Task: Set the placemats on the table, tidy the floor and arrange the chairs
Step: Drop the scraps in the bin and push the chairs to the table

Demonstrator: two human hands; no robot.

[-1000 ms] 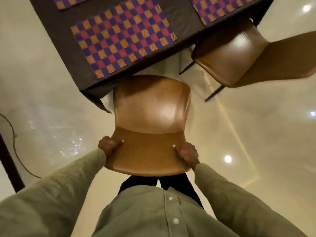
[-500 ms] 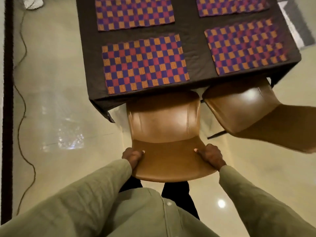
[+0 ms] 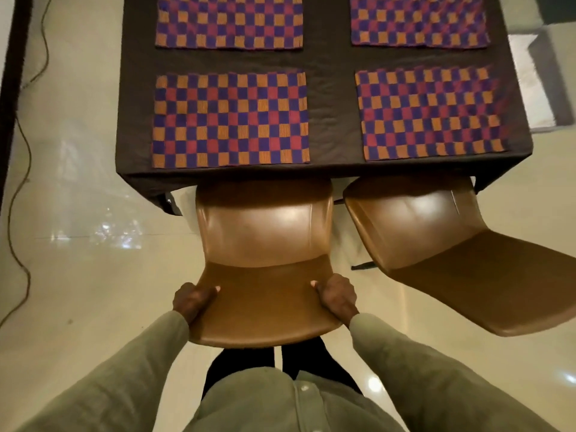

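Observation:
A brown leather chair (image 3: 263,232) stands right in front of me, its seat front tucked just under the table edge. My left hand (image 3: 191,299) grips the left side of its backrest, and my right hand (image 3: 336,296) grips the right side, thumbs on the front face. A second brown chair (image 3: 436,241) sits to the right, turned at an angle. The table (image 3: 330,88) wears a dark cloth and carries several checkered placemats, among them a near left placemat (image 3: 230,120) and a near right placemat (image 3: 431,112).
A thin cable (image 3: 18,188) snakes along the glossy cream floor (image 3: 78,275) at the left, next to a dark upright edge (image 3: 12,67). A grey and white rug (image 3: 539,88) lies beyond the table's right side.
The chair in my hands has slid toward the table and its seat front now sits under the edge. The view has squared up with the table, showing more placemats.

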